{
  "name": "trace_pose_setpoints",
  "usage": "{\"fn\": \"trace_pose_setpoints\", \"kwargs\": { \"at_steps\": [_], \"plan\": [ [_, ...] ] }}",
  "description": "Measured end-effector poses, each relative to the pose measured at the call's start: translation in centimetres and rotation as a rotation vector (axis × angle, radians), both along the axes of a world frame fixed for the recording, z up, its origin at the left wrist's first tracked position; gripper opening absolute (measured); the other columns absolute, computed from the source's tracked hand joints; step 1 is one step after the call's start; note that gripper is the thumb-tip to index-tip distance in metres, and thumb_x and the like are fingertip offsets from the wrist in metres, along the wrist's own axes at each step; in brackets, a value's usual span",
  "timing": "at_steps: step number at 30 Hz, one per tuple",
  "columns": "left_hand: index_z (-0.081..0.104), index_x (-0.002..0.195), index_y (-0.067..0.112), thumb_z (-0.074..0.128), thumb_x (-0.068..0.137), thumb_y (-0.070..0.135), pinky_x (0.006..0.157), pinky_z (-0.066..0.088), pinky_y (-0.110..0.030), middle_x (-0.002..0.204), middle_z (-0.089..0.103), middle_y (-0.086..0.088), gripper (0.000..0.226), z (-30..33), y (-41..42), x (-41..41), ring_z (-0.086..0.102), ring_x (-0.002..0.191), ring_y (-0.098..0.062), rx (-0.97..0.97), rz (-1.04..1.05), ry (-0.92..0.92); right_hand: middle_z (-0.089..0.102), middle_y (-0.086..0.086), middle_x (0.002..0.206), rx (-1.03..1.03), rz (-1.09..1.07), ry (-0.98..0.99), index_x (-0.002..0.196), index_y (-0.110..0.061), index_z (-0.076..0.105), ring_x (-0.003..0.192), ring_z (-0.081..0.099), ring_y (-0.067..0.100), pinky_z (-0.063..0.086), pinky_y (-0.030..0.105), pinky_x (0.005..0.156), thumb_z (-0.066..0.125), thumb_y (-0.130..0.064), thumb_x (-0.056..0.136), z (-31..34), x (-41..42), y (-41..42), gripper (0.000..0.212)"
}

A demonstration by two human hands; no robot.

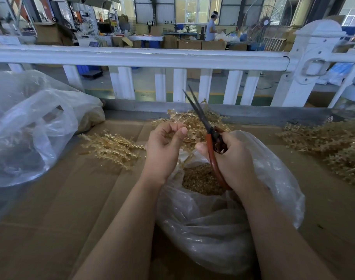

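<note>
My right hand (232,156) grips red-handled scissors (210,136), their dark blades slightly apart and pointing up and away. My left hand (164,146) has its fingers curled, pinching a thin amber plastic sprue piece (189,138) between the two hands. Both hands hover over an open clear plastic bag (223,229) that holds several small amber cut pieces (201,180). A heap of amber sprue branches (194,122) lies just beyond the hands.
Cardboard (71,199) covers the worktable. More sprue branches lie at the left (112,147) and far right (334,146). A large crumpled plastic bag (31,128) fills the left side. A white fence rail (142,57) borders the table's far edge; a person (211,27) stands far behind.
</note>
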State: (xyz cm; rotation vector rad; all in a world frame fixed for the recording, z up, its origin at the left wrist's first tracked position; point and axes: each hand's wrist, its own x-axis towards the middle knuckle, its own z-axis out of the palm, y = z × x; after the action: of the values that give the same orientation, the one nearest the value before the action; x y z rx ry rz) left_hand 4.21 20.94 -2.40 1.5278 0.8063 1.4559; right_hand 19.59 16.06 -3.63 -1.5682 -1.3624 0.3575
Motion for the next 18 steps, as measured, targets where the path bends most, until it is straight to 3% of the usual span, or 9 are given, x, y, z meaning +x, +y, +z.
{"fn": "trace_pose_setpoints", "kwargs": {
  "at_steps": [3,5,9,13,18],
  "plan": [
    [0.065,0.092,0.005,0.060,0.098,0.011,0.086,0.053,-0.033,0.089,0.068,-0.009,0.010,0.13,0.00,-0.12,0.064,0.088,-0.022,0.010,0.066,0.028,0.063,-0.019,0.078,-0.008,-0.019,-0.215,0.091,-0.034,0.061,0.073,0.059,-0.003,0.037,0.015,0.059,0.062,-0.082,0.070,-0.58,0.10,-0.04,0.053],
    [0.062,0.093,-0.003,0.057,0.099,0.009,0.087,0.050,-0.035,0.094,0.067,-0.021,0.014,0.07,0.15,-0.22,0.063,0.090,-0.028,0.016,0.075,0.018,0.060,-0.021,0.077,-0.025,-0.038,-0.323,0.089,-0.034,0.059,0.070,0.055,-0.006,0.034,0.012,0.056,0.061,-0.081,0.073,-0.82,0.08,-0.01,0.050],
    [0.056,0.096,-0.015,0.054,0.099,0.003,0.083,0.047,-0.028,0.099,0.061,-0.031,0.018,-0.02,0.40,-0.47,0.057,0.087,-0.020,0.025,0.029,0.011,0.060,-0.020,0.080,-0.014,-0.035,-0.354,0.090,-0.034,0.058,0.073,0.055,-0.005,0.037,0.014,0.058,0.060,-0.081,0.072,-0.89,0.07,0.00,0.051],
    [0.058,0.100,-0.015,0.053,0.099,0.001,0.079,0.049,-0.020,0.093,0.063,-0.019,0.016,0.04,0.37,-0.50,0.060,0.087,-0.015,-0.019,-0.019,0.007,0.059,-0.020,0.075,0.038,-0.058,-0.396,0.085,-0.032,0.056,0.070,0.054,-0.004,0.038,0.015,0.058,0.054,-0.087,0.069,-0.84,0.04,-0.20,0.057],
    [0.058,0.099,-0.016,0.054,0.098,0.001,0.083,0.045,-0.031,0.091,0.059,-0.017,0.018,0.34,0.24,-0.43,0.053,0.086,-0.023,-0.073,-0.057,-0.046,0.060,-0.016,0.070,0.085,-0.086,-0.438,0.082,-0.026,0.060,0.065,0.056,-0.001,0.043,0.014,0.057,0.044,-0.091,0.068,-1.00,0.06,-0.15,0.068]
  ]
}}
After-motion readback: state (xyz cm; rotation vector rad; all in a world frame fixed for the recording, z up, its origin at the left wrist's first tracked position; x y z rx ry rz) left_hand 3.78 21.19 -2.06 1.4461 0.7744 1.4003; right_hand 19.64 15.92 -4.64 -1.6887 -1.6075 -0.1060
